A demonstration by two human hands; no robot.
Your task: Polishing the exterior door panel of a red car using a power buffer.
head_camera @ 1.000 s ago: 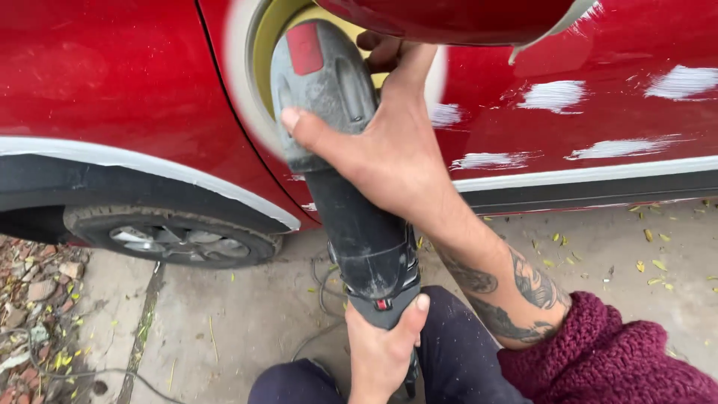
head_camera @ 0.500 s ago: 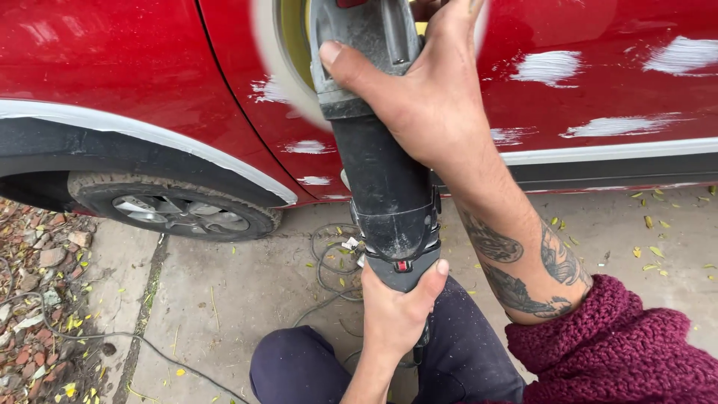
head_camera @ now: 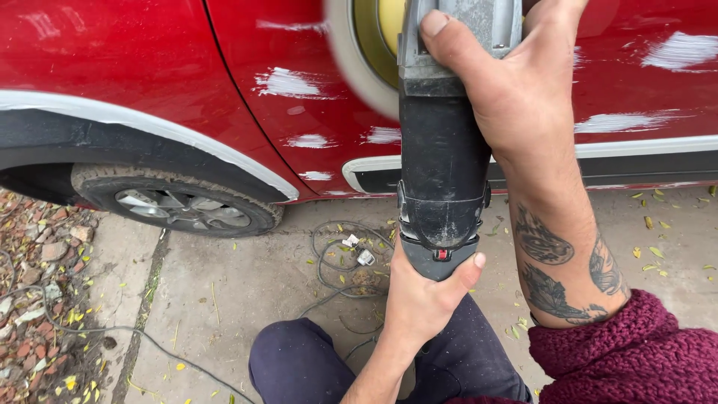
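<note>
Vs. a sec ago the polisher has been carried up and rightward along the red car door, so a fresh patch of the white-smeared paint is judged to be under the spinning pad. The head is clamped by right hand, fingers wrapped shut; the rear grip is closed on by left hand. Below: concrete floor, cable, tyre, leaves.
</note>
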